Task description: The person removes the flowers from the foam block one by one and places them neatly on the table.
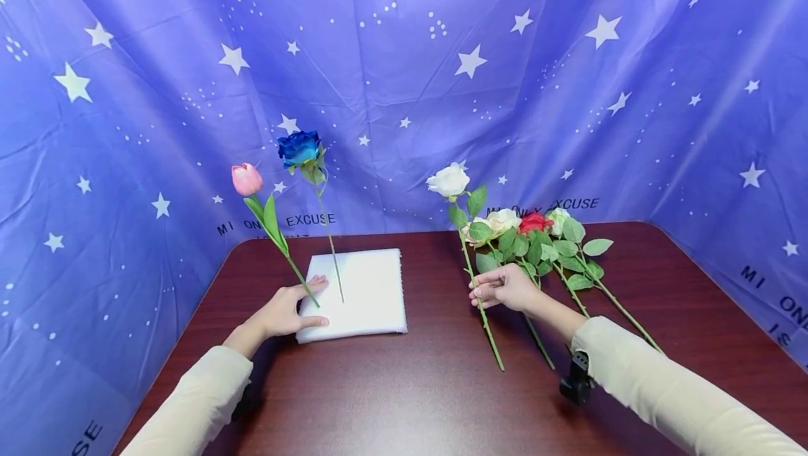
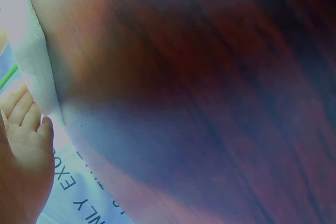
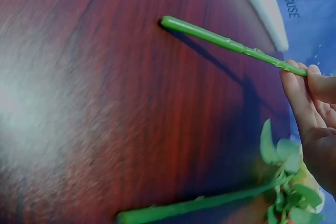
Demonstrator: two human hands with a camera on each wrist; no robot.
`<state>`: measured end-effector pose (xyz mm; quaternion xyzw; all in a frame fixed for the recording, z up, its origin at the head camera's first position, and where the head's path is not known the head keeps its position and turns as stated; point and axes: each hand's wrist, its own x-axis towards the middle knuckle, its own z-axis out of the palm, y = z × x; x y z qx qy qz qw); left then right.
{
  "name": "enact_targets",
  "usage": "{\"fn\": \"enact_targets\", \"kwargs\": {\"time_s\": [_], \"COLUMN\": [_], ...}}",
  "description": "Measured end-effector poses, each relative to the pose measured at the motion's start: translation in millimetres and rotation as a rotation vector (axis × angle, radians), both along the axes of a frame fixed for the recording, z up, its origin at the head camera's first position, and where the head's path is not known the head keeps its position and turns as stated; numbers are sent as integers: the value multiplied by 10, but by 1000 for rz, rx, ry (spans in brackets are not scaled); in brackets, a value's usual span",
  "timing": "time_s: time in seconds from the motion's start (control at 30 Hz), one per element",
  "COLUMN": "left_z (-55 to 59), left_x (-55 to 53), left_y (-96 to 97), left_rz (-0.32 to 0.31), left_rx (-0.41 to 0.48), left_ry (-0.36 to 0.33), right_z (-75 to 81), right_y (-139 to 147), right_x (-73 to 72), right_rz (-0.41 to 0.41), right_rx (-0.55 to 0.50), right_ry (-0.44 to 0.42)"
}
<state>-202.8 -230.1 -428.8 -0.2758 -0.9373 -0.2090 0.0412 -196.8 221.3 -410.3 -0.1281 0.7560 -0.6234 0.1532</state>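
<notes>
My right hand [image 1: 505,287] pinches the green stem of a white rose [image 1: 448,181] between thumb and fingers, its bloom tilted up and away. In the right wrist view the lower stem [image 3: 220,40] slants over the table. My left hand [image 1: 287,312] rests on the left edge of a white foam block [image 1: 372,294], thumb and fingers spread apart. From the block rise a pink tulip [image 1: 247,179], leaning left between thumb and fingers, and a blue rose [image 1: 299,149] on a thin stem. The left wrist view shows part of that hand [image 2: 31,150] beside the foam's edge.
Several artificial roses lie on the right side of the dark table [image 1: 391,400], among them a red rose [image 1: 535,222] and a cream rose [image 1: 503,219], with leafy stems pointing toward me. A blue star-print curtain [image 1: 391,77] hangs behind and around the table.
</notes>
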Motion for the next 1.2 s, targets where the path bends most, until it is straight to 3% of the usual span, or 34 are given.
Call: {"fn": "enact_targets", "kwargs": {"time_s": [0.4,1.2], "left_z": [-39,-20], "left_x": [-27,-12], "left_y": [-12,2], "left_rz": [3,0], "left_rx": [-9,-16], "left_ry": [2,-12], "right_z": [-192,-169], "right_y": [170,181], "right_x": [62,64], "right_rz": [-15,-23], "right_rx": [5,52], "right_ry": [-82,-196]}}
